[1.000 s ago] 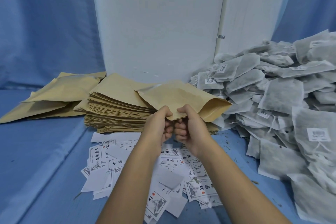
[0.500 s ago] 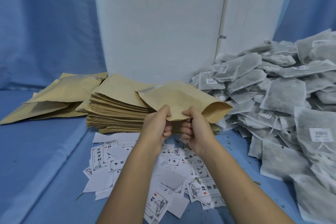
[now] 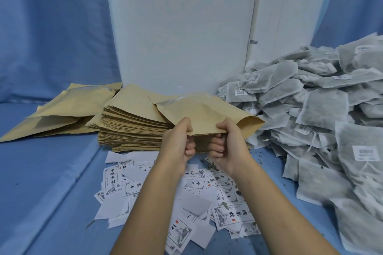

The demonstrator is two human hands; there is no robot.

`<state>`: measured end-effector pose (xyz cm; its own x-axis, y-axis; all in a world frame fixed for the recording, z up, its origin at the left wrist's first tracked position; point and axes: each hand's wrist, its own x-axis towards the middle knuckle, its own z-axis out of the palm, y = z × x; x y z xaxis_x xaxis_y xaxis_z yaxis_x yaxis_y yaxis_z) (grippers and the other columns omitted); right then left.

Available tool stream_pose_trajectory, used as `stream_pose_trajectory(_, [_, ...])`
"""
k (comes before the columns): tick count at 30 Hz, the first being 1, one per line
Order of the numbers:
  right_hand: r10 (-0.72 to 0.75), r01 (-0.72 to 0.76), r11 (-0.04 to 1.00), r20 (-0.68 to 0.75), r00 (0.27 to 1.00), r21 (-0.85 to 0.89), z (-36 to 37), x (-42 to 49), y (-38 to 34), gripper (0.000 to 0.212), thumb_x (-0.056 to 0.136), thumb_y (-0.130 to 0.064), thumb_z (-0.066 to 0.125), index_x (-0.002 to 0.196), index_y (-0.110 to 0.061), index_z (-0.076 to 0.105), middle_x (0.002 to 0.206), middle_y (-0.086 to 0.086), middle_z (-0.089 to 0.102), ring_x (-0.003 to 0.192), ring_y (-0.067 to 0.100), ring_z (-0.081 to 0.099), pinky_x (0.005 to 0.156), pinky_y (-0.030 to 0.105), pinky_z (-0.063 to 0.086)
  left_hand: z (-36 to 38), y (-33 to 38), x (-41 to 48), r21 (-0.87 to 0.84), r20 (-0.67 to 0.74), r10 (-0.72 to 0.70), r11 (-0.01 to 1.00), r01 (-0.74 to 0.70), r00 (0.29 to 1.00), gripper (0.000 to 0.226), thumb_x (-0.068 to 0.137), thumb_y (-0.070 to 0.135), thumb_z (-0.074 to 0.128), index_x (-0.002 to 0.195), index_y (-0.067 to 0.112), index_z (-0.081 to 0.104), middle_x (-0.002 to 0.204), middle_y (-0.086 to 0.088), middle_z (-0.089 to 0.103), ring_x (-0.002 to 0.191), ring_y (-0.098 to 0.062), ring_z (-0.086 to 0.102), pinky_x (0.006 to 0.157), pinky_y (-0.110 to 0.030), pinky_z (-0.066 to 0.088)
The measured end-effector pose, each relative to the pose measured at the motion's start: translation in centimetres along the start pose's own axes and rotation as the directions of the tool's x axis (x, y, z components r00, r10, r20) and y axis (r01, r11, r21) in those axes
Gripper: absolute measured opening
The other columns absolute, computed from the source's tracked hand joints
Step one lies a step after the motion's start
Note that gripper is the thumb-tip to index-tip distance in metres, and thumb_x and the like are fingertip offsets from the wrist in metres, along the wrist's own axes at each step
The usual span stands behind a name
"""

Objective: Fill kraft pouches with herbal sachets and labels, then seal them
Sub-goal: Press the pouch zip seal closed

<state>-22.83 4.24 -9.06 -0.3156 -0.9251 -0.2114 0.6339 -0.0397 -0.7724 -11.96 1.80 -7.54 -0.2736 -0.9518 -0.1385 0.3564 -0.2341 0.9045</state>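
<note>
A kraft pouch (image 3: 207, 113) hangs in the air above the table, held flat by its near edge. My left hand (image 3: 179, 141) pinches that edge on the left and my right hand (image 3: 227, 145) pinches it a hand's width to the right, thumbs on top and fingers curled below. Behind and left of the hands stands a thick stack of empty kraft pouches (image 3: 132, 124). White printed labels (image 3: 232, 215) lie scattered under my forearms. A large heap of grey herbal sachets (image 3: 323, 114) fills the right side.
Several kraft pouches (image 3: 62, 109) lie loose at the far left on the blue table (image 3: 41, 182). A white panel (image 3: 182, 27) stands upright behind the stack, with blue cloth behind it. Dry herb crumbs dot the table near the sachets.
My hands have slid apart along the pouch's near edge, the right one moving right. The pouch stays at about the same height above the stack.
</note>
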Motion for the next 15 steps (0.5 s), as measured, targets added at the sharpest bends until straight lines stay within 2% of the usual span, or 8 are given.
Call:
stream_pose_trajectory(10, [-0.046,0.045,0.999,-0.074,0.996,-0.019,-0.42,0.06,-0.48,0.038,0.084,-0.015,0.044,0.050,-0.020,0.028,0.038,-0.008,0.018,0.028,0.007,0.013,0.032,0.014,0.009,-0.36,0.23,0.17,-0.028,-0.022,-0.010,1.000,0.009,1.000,0.022,0.080,0.006,0.043,0.067,0.018,0.030,0.043,0.006,0.024,0.036,-0.007,0.020,0.034,-0.016,0.015])
stream_pose_trajectory(12, [-0.089,0.083,0.994,-0.088,0.992,-0.071,-0.29,0.07,-0.14,0.035,0.084,-0.013,0.043,0.054,-0.020,0.026,0.038,-0.008,0.018,0.029,0.007,0.013,0.032,0.015,0.009,-0.25,0.10,0.11,-0.057,-0.070,0.015,0.998,-0.019,0.997,0.022,0.081,0.007,0.044,0.067,0.018,0.030,0.044,0.006,0.025,0.037,-0.007,0.020,0.035,-0.017,0.015])
stream_pose_trajectory(15, [-0.126,0.120,0.986,-0.047,0.991,-0.118,0.35,-0.05,0.45,0.034,0.084,-0.014,0.043,0.054,-0.019,0.029,0.039,-0.008,0.021,0.030,0.007,0.014,0.032,0.017,0.011,0.41,-0.41,0.13,-0.095,-0.237,0.126,0.984,-0.153,0.963,0.023,0.081,0.010,0.049,0.067,0.018,0.032,0.052,0.003,0.025,0.044,-0.012,0.023,0.039,-0.020,0.017])
